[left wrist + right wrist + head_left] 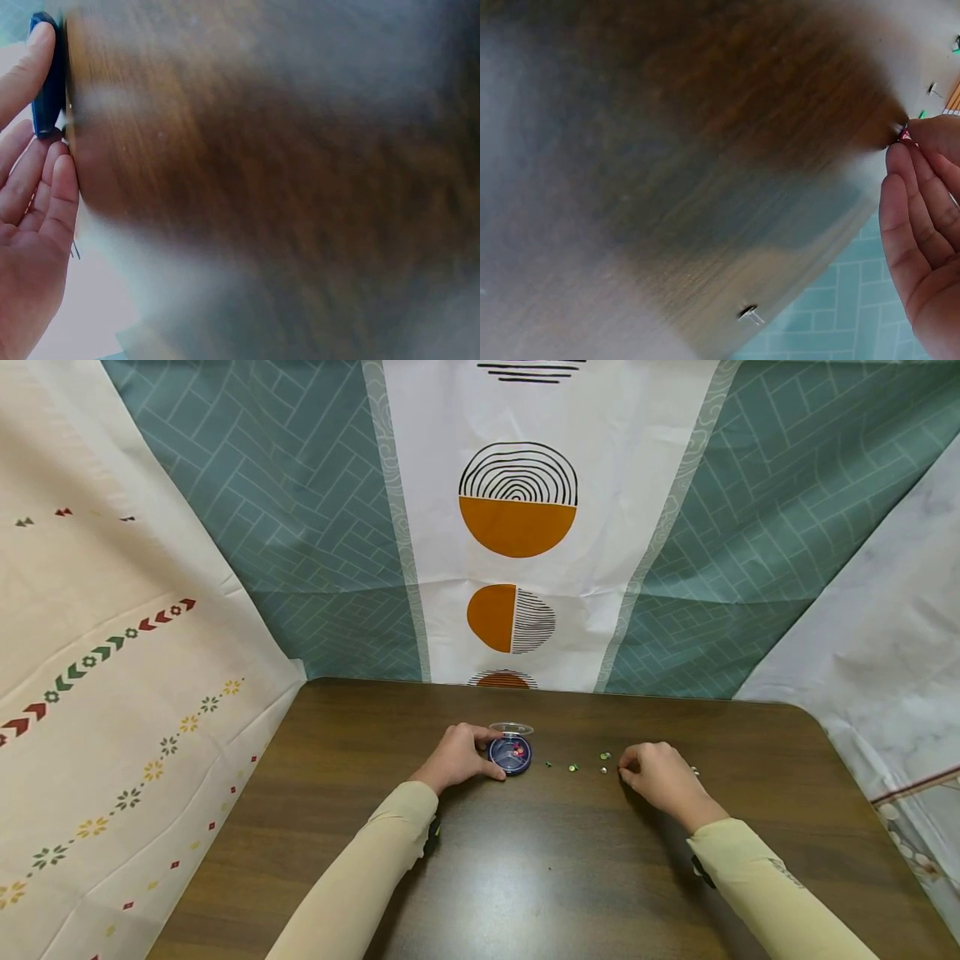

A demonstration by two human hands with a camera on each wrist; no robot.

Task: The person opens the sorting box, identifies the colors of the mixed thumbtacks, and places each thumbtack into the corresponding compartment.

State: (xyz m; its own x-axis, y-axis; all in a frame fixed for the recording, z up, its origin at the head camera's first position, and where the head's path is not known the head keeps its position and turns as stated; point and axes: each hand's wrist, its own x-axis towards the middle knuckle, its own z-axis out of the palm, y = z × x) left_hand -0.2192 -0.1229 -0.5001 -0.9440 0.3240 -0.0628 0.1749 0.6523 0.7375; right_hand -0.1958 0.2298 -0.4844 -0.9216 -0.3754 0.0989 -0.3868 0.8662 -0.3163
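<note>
My left hand (467,755) grips a small round blue case (501,768) by its left side, thumb at the near rim and fingers at the far rim. Its clear lid (512,727) stands raised at the back, and a few red pieces (518,750) lie inside. In the left wrist view the blue case (49,90) shows edge-on between thumb and fingers. Over to the right, my right hand (663,779) is close over the table, thumb and fingertips together. The right wrist view shows them pinching a tiny red piece (905,135), mostly hidden by the fingertips.
Between the hands, small green pieces (573,767) and a silvery one (603,770) are scattered on the brown table (480,860). More small pieces (694,771) lie just right of my right hand. One piece (748,312) has thin prongs. Patterned cloth hangs behind.
</note>
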